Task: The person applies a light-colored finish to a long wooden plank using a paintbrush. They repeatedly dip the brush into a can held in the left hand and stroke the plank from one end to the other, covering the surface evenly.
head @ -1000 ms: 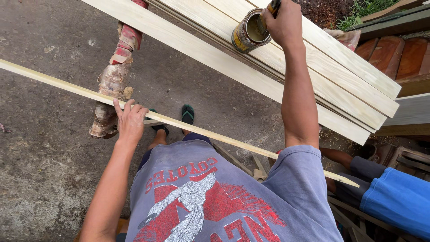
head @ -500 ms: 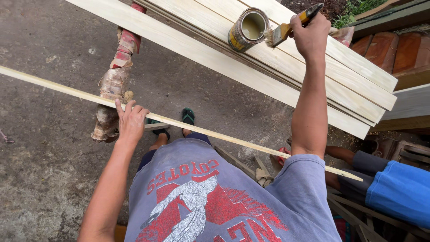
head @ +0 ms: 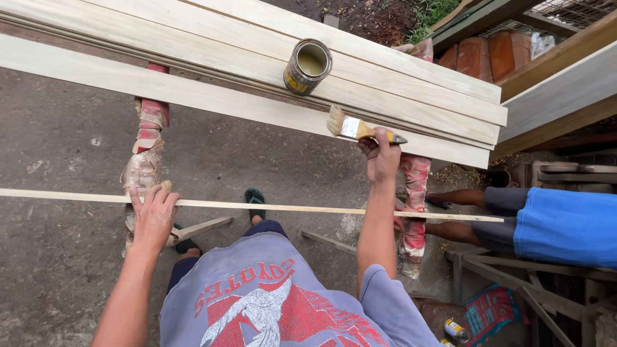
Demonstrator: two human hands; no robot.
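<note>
Paintbrush (head: 360, 128) noted in the right hand (head: 380, 157): flat type, pale bristles fanned toward the left, a bright metal ferrule, and a yellow-orange handle with a dark tip pointing right. Fingers are curled tight around the handle, thumb on top. Bristles lie over the near edge of the closest board in the plank stack (head: 257, 71), at or just above the wood; contact cannot be confirmed.

Slender wooden strip (head: 321, 209) runs level across the view from the left edge to a cut end at the right. It is pale, thin and straight, and passes in front of the right forearm. The left hand (head: 153, 217) lies on the strip near its left part, palm down, fingers bent over the far edge and pressing onto it.

Open tin can (head: 307, 65) stands on the planks just beyond the brush, tilted toward the camera, with a yellowish liquid inside and a yellow-and-dark label band. The planks are long, pale and unfinished, laid side by side and running diagonally from upper left to a squared end at the right.

Two supports wrapped in red-and-white cloth (head: 146, 148) stand under the planks, one by the left hand, the other below the right hand. Ground is grey concrete (head: 58, 148). At right, another person in a blue garment (head: 565, 225) sits with bare legs extended toward the second support. A small can (head: 456, 330) lies low at the right.
</note>
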